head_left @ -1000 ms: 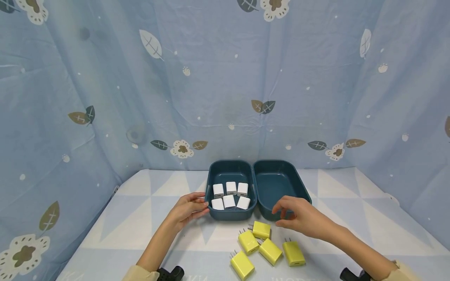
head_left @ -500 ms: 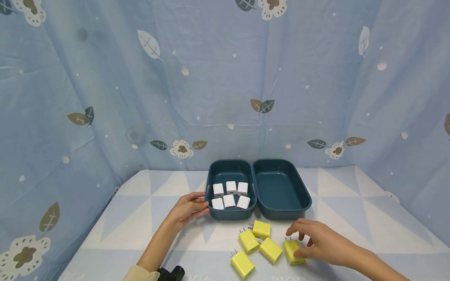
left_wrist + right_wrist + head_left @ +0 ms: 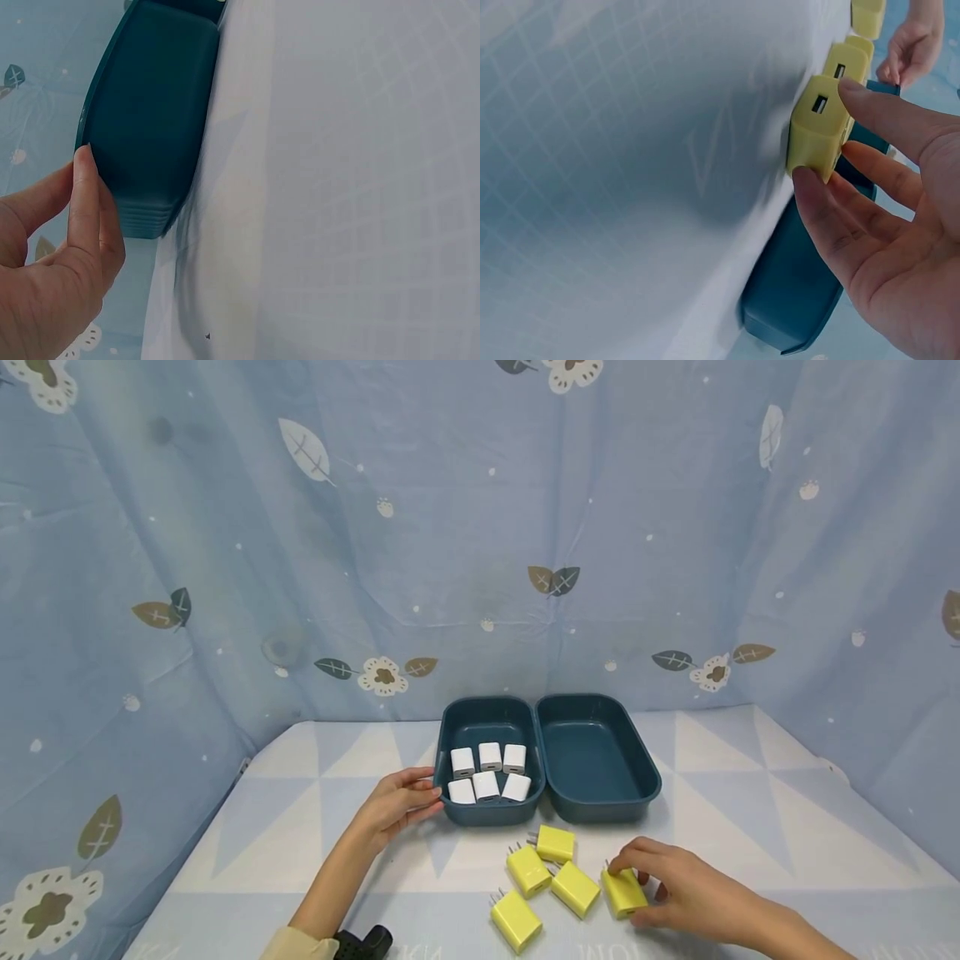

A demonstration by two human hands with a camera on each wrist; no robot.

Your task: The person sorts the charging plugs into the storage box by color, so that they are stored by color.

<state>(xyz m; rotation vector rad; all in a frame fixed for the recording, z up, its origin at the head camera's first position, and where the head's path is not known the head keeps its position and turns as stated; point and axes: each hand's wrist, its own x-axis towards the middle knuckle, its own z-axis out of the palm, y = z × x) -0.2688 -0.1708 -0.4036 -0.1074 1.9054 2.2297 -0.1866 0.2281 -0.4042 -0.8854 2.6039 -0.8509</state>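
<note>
On the left, my left hand holds the near left corner of a dark teal bin, fingertips at its rim and outer wall. Several white charger plugs lie in that bin in two rows. My right hand has thumb and index finger at opposite ends of a yellow charger plug, the rightmost on the table. In the right wrist view, a small port shows on the end of this charger, next to the thumb. Several more yellow charger plugs lie to its left, prongs pointing away.
A second teal bin with bare floor stands against the right side of the first. Both stand toward the back of a table with a blue and white triangle-patterned cloth. A blue patterned curtain hangs behind.
My right hand has moved from over the right bin's front edge, right and toward me, to the rightmost yellow charger plug and closed its fingers on it. The left hand stays at its bin.
</note>
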